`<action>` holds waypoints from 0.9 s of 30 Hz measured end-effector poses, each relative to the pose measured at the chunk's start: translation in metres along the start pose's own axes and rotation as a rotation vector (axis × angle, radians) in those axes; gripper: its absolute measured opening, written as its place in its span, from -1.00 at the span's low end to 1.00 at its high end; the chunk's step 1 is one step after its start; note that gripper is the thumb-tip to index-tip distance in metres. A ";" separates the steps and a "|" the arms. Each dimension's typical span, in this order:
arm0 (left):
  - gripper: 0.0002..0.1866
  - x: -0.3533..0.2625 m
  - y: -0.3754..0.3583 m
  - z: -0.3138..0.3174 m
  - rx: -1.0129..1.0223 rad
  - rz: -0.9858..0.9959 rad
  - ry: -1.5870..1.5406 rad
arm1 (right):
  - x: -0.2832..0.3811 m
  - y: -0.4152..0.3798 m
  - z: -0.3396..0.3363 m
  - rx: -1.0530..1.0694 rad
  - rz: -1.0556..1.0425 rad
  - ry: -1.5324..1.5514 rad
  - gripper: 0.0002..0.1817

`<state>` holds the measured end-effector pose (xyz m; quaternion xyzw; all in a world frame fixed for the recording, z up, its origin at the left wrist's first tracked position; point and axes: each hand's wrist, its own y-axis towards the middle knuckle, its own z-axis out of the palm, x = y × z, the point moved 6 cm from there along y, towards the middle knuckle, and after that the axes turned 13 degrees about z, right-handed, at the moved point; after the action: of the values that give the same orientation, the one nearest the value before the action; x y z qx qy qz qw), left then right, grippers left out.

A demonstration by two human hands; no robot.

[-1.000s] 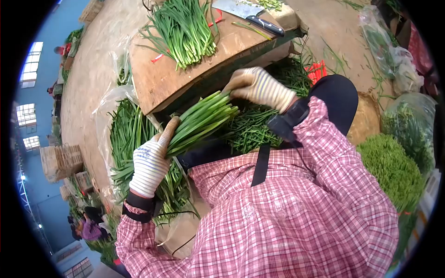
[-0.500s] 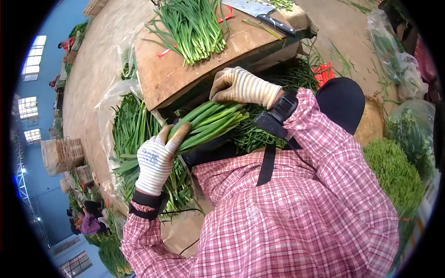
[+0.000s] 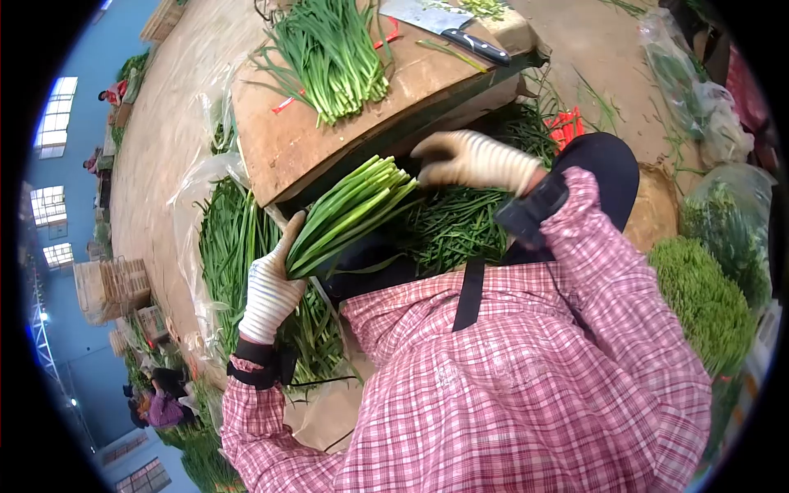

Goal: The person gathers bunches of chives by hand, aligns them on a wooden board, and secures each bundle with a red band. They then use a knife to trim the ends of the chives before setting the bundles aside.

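Note:
In a striped work glove, my left hand [image 3: 275,283] is closed around a bunch of green chives [image 3: 349,215], its pale stem ends pointing up and to the right. Just right of those ends is my right hand [image 3: 472,160], gloved too and blurred by motion. Its fingers are curved but apart, with nothing visible between them. Beyond both hands, a larger pile of chives [image 3: 333,62] lies on a brown board [image 3: 271,152]. A cleaver [image 3: 472,43] with a black handle rests at the board's far right.
Loose chives fill a plastic-lined spot [image 3: 234,238] on my left. More cut leaves [image 3: 460,230] lie by my lap. Red ties [image 3: 565,125] sit near my right knee [image 3: 604,177]. Bagged greens [image 3: 723,230] and a green bundle [image 3: 703,300] stand at right. Another person [image 3: 164,408] is far left.
My right hand has come off the bunch and moved right. The bunch has tilted, its stem ends now higher and more upright in my left hand.

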<state>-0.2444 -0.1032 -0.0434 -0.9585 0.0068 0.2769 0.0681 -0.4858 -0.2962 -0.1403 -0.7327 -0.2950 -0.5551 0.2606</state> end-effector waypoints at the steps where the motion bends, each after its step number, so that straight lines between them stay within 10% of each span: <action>1: -0.15 -0.001 0.004 0.003 0.002 -0.024 -0.075 | -0.001 -0.004 0.013 0.149 0.217 0.131 -0.73; 3: -0.13 -0.001 0.009 0.006 0.009 -0.078 -0.161 | -0.005 -0.007 0.014 0.200 0.355 0.166 -0.73; 6: -0.12 -0.005 0.011 0.010 0.005 -0.020 -0.231 | -0.023 0.000 -0.038 -0.398 0.297 -0.551 -0.80; 8: -0.16 -0.008 0.013 0.011 0.005 -0.053 -0.229 | -0.022 0.000 -0.023 -0.339 0.203 0.104 -0.76; 14: -0.14 -0.009 0.014 0.020 0.074 -0.062 -0.258 | 0.018 0.004 -0.003 -0.251 -0.234 -0.257 -0.80; 18: -0.13 0.010 -0.003 0.021 0.018 -0.114 -0.400 | -0.048 0.000 -0.099 -0.291 0.745 -1.183 -0.73; 20: -0.13 0.014 0.000 0.022 0.000 -0.122 -0.399 | -0.020 -0.010 -0.071 -0.472 0.513 -1.123 -0.69; 24: -0.11 0.002 0.012 0.029 0.023 -0.088 -0.393 | -0.004 -0.001 0.016 -0.023 0.287 0.055 -0.56; 27: -0.10 0.011 0.009 0.030 0.006 -0.101 -0.466 | -0.020 0.005 0.007 -0.157 0.344 -0.040 -0.63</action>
<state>-0.2513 -0.1076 -0.0759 -0.8676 -0.0562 0.4869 0.0843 -0.4822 -0.2973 -0.1614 -0.8013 -0.1260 -0.5091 0.2878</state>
